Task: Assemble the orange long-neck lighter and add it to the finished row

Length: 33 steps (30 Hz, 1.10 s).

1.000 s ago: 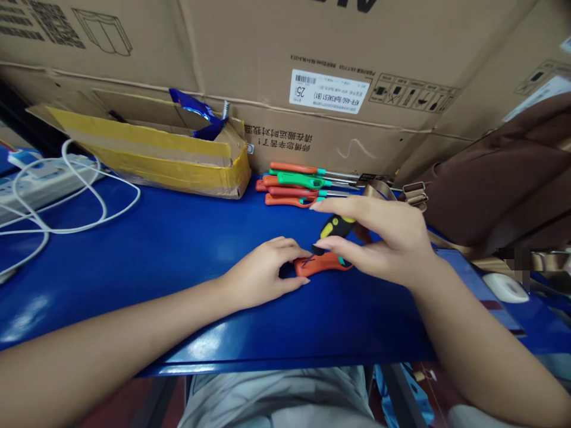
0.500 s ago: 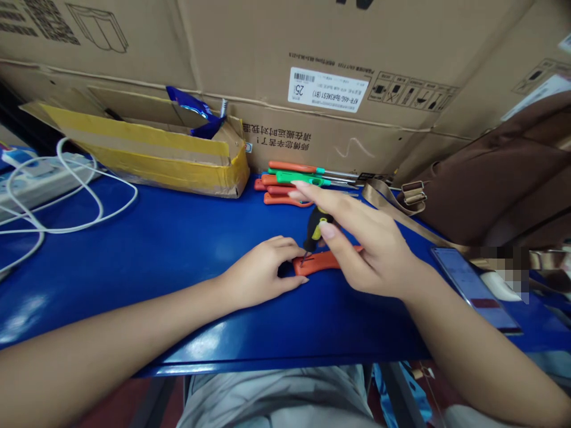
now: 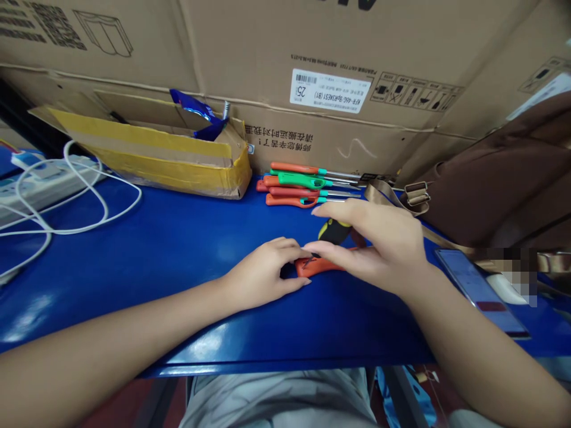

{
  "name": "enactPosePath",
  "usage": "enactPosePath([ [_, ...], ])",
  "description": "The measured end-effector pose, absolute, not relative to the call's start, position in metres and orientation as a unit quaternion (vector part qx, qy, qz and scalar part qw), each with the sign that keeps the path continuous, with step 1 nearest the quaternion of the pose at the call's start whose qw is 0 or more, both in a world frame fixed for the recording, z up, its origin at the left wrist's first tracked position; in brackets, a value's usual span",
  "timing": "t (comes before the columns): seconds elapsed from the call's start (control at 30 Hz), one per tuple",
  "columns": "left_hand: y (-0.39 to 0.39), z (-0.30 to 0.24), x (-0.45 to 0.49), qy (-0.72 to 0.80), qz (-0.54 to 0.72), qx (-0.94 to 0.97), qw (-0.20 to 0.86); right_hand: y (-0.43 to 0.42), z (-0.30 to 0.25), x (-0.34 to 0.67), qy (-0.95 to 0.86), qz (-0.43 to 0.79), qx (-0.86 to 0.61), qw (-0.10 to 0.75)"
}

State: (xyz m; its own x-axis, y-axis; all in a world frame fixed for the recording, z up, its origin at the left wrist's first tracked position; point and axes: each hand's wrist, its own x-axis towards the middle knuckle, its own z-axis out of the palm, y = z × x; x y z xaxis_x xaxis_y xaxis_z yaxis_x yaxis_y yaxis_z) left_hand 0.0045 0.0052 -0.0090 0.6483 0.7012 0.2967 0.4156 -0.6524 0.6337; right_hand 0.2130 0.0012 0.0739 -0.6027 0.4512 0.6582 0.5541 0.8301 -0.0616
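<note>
An orange lighter with a long handle lies on the blue table, its right part hidden under my right hand. My left hand rests on the table, thumb and fingers closed on the lighter's left end. Above it, my right hand grips a short screwdriver with a black and yellow handle. The screwdriver leans to the right, its thin shaft pointing down at the lighter's left end; whether the tip touches is hard to see.
Behind my hands lies a pile of orange and green lighters. An open cardboard box with yellow tape stands back left, near a power strip and white cable. To the right are a phone and a brown bag. Large cartons wall the back.
My right hand has shifted slightly right, and the screwdriver has tilted further over to the right. The thumb has come down closer to the lighter. My left hand keeps its hold.
</note>
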Motion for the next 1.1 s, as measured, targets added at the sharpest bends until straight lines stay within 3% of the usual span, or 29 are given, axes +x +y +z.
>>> enactPosePath([
  [0.2, 0.006, -0.01, 0.004, 0.319, 0.27, 0.867, 0.271, 0.001, 0.074, 0.212, -0.904, 0.04, -0.25, 0.343],
  [0.37, 0.005, -0.009, 0.005, 0.32, 0.267, 0.869, 0.268, 0.002, 0.077, 0.216, -0.898, -0.068, -0.26, 0.349],
  [0.5, 0.004, -0.008, 0.005, 0.323, 0.267, 0.866, 0.272, 0.001, 0.082, 0.218, -0.923, 0.046, -0.208, 0.319],
  [0.67, 0.005, -0.008, 0.005, 0.323, 0.27, 0.868, 0.262, -0.001, 0.073, 0.212, -0.881, -0.128, -0.266, 0.369],
  [0.83, 0.006, -0.009, 0.005, 0.321, 0.266, 0.869, 0.267, 0.001, 0.07, 0.209, -0.901, 0.024, -0.264, 0.344],
  [1.0, 0.006, -0.01, 0.004, 0.316, 0.265, 0.873, 0.261, 0.008, 0.069, 0.213, -0.885, -0.052, -0.271, 0.375],
  [1.1, 0.006, -0.009, 0.005, 0.314, 0.267, 0.877, 0.249, 0.008, 0.07, 0.215, -0.9, 0.012, -0.257, 0.352],
])
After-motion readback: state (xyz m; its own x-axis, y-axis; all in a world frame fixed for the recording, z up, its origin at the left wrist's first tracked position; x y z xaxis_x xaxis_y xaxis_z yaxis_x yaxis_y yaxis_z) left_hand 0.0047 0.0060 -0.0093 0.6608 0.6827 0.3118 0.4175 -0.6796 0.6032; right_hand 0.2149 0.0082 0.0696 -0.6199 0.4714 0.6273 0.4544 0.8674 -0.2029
